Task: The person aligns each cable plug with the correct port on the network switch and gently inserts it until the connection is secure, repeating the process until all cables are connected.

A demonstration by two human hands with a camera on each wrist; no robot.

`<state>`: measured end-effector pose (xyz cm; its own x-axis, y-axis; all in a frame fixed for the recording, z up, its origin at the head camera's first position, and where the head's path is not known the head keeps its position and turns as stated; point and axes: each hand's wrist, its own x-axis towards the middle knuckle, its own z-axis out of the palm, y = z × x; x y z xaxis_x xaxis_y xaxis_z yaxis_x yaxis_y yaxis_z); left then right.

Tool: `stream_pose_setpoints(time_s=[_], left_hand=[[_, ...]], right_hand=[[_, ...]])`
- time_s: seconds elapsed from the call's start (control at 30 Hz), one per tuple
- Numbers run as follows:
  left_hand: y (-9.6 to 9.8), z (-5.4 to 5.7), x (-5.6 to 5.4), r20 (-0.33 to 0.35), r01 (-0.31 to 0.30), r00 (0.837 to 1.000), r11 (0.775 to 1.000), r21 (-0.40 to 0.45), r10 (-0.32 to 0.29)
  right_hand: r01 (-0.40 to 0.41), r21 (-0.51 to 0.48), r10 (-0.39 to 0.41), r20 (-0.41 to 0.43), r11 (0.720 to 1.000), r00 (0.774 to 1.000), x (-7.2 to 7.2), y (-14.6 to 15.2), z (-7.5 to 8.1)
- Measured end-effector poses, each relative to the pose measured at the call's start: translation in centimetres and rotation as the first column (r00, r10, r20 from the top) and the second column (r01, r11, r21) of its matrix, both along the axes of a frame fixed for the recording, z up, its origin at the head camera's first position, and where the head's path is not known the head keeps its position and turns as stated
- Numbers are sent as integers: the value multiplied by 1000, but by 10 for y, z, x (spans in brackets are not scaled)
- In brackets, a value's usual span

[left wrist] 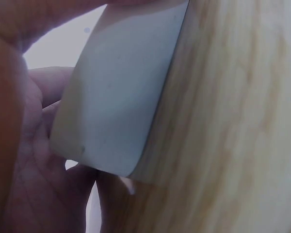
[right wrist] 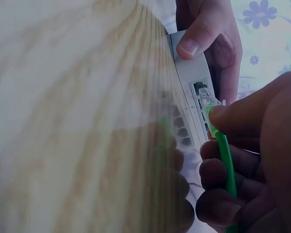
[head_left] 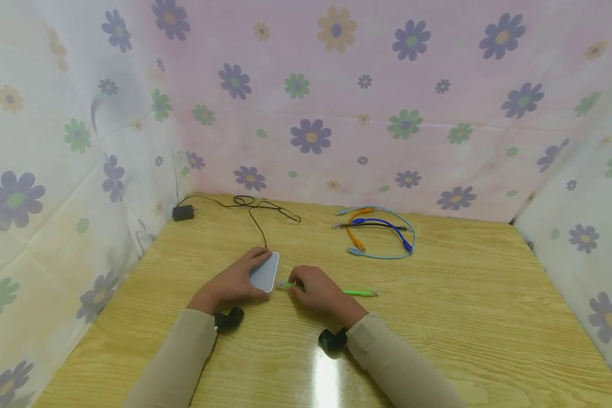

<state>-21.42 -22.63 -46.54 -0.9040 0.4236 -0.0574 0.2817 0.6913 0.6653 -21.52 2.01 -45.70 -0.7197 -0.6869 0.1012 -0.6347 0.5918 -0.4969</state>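
My left hand (head_left: 237, 279) grips a white network switch (head_left: 265, 273) by its two ends, thumb at the near end. In the left wrist view the broad smooth face of the switch (left wrist: 116, 92) shows. Its row of ports (right wrist: 202, 94) faces my right hand (head_left: 317, 290). Between thumb and fingers, my right hand pinches a green Ethernet cable (right wrist: 226, 162) just behind one plug. The clear plug (right wrist: 205, 96) is right at the end port, overlapping the port row in the right wrist view. The cable's other end (head_left: 362, 293) sticks out to the right beyond the hand.
A thin black cord (head_left: 258, 224) runs from the switch to a black power adapter (head_left: 183, 213) at the back left. Light-blue, orange (head_left: 352, 232), dark-blue (head_left: 382, 221) and black Ethernet cables lie in a loose ring at the back. Flowered cloth (head_left: 311, 102) walls the wooden table.
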Motion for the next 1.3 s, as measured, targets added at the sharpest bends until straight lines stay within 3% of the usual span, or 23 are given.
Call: stream_pose_setpoints(time_s=[0.77,1.3], left_hand=[[1,3,2,14,-10,1000,1000,3,10],[-1,-2,0,12,-19,1000,1000,-3,19]], right_hand=[[2,21,-2,-4,1000,1000,5,-4,-2],[-4,17,4,1,1000,1000,6,-8,-1]])
